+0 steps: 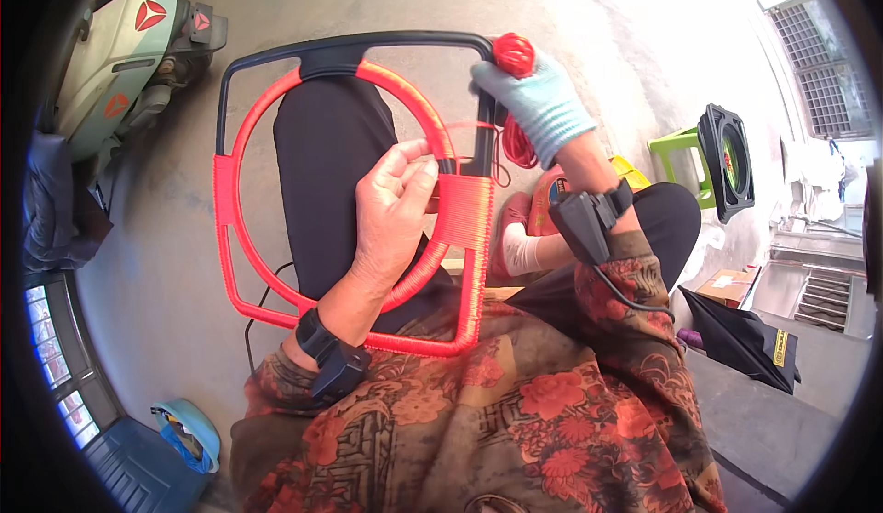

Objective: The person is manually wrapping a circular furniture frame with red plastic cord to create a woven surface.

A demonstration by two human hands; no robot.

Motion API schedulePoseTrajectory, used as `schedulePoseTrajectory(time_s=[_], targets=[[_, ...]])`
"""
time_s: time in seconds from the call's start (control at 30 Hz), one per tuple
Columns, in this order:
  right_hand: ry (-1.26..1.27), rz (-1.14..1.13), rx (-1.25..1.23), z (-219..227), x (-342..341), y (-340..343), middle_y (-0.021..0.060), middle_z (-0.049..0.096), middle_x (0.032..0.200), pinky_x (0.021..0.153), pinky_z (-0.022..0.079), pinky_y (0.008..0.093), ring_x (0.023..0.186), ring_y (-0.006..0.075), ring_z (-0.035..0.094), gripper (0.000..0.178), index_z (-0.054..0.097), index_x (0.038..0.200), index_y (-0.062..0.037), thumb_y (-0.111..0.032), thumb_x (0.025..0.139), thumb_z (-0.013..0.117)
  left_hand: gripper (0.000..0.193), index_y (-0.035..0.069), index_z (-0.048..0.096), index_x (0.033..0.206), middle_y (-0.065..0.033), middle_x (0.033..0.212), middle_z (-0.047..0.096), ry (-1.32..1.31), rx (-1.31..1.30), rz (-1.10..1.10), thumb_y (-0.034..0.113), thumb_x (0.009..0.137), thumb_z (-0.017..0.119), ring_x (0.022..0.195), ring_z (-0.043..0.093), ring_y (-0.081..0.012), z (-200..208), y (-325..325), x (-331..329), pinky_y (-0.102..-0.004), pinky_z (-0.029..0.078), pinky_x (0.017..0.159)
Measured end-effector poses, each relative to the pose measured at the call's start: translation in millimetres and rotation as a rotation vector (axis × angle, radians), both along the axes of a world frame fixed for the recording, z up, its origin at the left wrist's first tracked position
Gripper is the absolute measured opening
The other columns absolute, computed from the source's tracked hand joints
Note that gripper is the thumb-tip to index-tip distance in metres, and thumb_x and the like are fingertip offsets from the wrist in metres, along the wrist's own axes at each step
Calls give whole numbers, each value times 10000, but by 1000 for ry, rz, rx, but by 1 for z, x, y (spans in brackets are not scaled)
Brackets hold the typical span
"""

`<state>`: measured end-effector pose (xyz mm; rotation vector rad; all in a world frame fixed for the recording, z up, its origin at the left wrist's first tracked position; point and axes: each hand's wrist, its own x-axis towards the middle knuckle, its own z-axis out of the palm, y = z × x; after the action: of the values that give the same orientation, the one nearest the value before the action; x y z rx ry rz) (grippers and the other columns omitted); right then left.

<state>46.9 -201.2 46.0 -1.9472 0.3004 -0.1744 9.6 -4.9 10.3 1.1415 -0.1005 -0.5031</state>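
The frame lies over the lap and the left thigh of the person. It is roughly rectangular, with a round ring inside; red cord is wrapped tightly around a big part of it, while the upper part is bare black.

The bare left hand is in front of the ring opening. Its fingers are bent and narrow, and their tips are just beside the ring's right side, near a bare black piece. Whether they pinch some cord, I cannot tell.

The right hand, in a light blue glove, is at the upper right corner of the frame. Its fingers are closed around a red cord bundle, which sticks out above and hangs below the hand. A thin strand stretches between this bundle and the ring.
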Motion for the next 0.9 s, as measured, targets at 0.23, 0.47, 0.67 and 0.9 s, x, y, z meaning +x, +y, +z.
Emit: schedulePoseTrajectory(time_s=[0.23, 0.47, 0.67, 0.9], targets=[[282, 169, 636, 0, -68, -10, 47, 630, 772, 493, 438, 258, 533, 114, 555, 381, 612, 1001, -37, -393, 869, 646, 126, -15, 538, 1008, -50, 852, 657, 26, -59, 19, 106, 972, 524, 735, 619, -69, -4, 10, -2, -213, 501, 637], [265, 206, 592, -17, -102, -34, 22, 528, 625, 524, 445, 264, 522, 107, 517, 156, 570, 808, -36, -164, 826, 659, 102, -16, 541, 992, -67, 849, 672, 39, -87, 30, 80, 960, 547, 736, 627, -70, 1, 11, -5, -201, 501, 650], [-197, 139, 1166, -6, -94, -3, 71, 550, 745, 554, 431, 273, 595, 142, 506, 206, 509, 864, -76, -243, 898, 626, 132, 3, 543, 1030, -81, 889, 678, -2, 6, -10, 108, 954, 566, 756, 651, -92, -4, 8, -7, -221, 539, 660], [-228, 379, 1059, 41, -108, 30, 21, 461, 617, 493, 336, 257, 517, 115, 420, 230, 479, 840, -60, -228, 853, 636, 156, -2, 542, 1021, -80, 862, 678, 126, 43, -99, 123, 945, 594, 773, 648, -91, -9, 6, 0, -212, 524, 710]])
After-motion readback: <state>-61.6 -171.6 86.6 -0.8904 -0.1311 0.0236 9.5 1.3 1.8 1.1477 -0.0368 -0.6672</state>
